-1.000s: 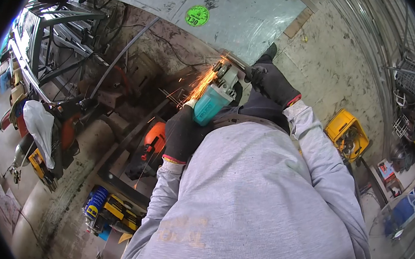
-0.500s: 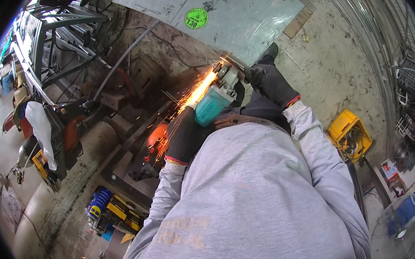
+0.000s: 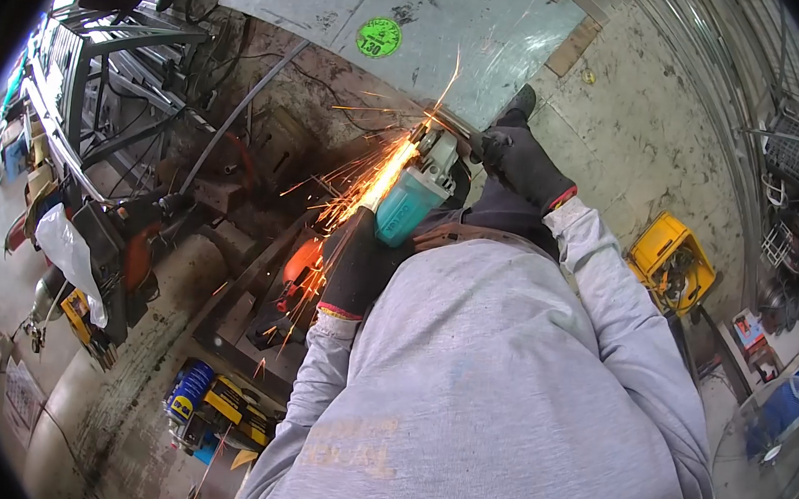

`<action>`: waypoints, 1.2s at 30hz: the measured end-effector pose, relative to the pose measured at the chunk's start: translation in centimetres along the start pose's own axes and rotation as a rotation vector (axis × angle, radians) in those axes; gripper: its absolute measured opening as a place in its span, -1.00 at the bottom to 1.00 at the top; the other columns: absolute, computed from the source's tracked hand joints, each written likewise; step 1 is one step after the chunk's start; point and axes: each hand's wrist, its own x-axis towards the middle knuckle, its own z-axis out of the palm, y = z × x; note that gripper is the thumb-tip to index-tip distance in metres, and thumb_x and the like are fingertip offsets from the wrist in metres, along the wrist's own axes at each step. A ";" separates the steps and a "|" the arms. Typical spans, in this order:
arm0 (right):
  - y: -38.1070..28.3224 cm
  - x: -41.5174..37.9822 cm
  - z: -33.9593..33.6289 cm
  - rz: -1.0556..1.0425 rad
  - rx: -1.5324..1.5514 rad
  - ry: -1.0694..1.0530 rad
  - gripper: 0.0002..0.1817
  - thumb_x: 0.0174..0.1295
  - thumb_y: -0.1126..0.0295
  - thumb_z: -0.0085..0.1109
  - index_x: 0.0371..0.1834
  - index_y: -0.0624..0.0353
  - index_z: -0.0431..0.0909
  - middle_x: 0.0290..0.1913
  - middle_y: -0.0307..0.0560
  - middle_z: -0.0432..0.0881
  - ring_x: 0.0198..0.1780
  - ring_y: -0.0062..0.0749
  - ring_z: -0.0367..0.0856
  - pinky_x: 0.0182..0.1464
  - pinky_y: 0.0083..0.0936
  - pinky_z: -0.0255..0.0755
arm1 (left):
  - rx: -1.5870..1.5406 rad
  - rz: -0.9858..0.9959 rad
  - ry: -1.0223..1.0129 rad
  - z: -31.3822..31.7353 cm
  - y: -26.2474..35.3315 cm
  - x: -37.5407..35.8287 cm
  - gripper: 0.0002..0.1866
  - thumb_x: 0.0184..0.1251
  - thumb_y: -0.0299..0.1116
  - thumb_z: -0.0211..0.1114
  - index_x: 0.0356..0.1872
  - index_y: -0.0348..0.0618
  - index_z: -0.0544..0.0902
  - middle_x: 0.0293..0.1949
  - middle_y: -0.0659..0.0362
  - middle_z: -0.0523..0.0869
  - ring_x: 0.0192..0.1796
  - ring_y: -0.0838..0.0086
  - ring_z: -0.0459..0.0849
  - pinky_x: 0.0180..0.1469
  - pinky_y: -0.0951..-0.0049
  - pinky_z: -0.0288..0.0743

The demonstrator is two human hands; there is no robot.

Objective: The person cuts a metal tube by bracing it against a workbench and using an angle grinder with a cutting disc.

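A teal angle grinder (image 3: 414, 203) with a grey metal head runs in front of my waist. My left hand (image 3: 352, 259), in a black glove with a red-and-yellow cuff, is closed on the grinder's body; its fingers are mostly hidden behind it. My right hand (image 3: 528, 164), in a matching glove, is closed at the end of a narrow metal bar (image 3: 455, 125) that reaches to the grinder's disc. Bright orange sparks (image 3: 382, 180) stream from the disc down and left past my left glove, with a few flying upward.
A grey metal sheet (image 3: 477, 41) with a green round sticker lies ahead. At left are steel frames (image 3: 84, 75) and a large pipe (image 3: 118, 376). A blue spray can (image 3: 191, 391) stands lower left. On the right are a yellow crate (image 3: 672, 261) and a fan (image 3: 770, 449).
The sparks have spread wider, with some now shooting upward and left of the disc. Both hands and the grinder stay almost in place.
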 end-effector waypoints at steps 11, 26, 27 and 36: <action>1.1 0.3 -0.2 -0.341 -0.183 -0.001 -0.54 0.71 -0.02 0.14 -0.15 0.13 0.79 -0.46 -0.31 0.59 -0.49 -0.64 0.43 -0.42 -0.53 0.25 | 0.054 -0.038 -0.012 -1.0 1.5 0.3 -0.38 0.22 -0.09 0.74 0.16 -0.19 0.66 -0.11 -0.10 0.89 -0.03 -0.07 0.90 -0.02 0.04 0.73; 1.1 0.2 0.4 -0.072 -0.033 -0.002 -0.57 0.74 0.14 0.00 -0.08 0.14 0.82 -0.40 -0.32 0.62 -0.41 -0.66 0.44 -0.34 -0.55 0.28 | 0.038 -0.077 0.005 -0.8 2.0 0.3 -0.41 0.21 -0.03 0.73 0.10 -0.18 0.69 -0.14 -0.13 0.90 -0.04 -0.12 0.90 -0.02 -0.03 0.73; 0.7 0.1 0.4 -0.072 -0.033 -0.002 -0.57 0.74 0.14 0.00 -0.08 0.14 0.82 -0.40 -0.32 0.62 -0.41 -0.66 0.44 -0.34 -0.55 0.28 | 0.024 -0.086 0.010 -0.9 2.0 0.3 -0.41 0.21 -0.03 0.73 0.08 -0.18 0.69 -0.15 -0.13 0.90 -0.05 -0.12 0.90 -0.03 -0.04 0.73; -0.5 -0.5 0.5 -0.002 0.042 -0.016 -0.52 0.77 0.01 0.04 -0.08 0.13 0.80 -0.39 -0.35 0.60 -0.38 -0.67 0.42 -0.31 -0.56 0.28 | 0.052 -0.010 0.045 -0.2 1.1 0.0 -0.43 0.21 -0.05 0.74 0.03 -0.21 0.66 -0.14 -0.14 0.86 -0.07 -0.11 0.87 -0.08 -0.05 0.69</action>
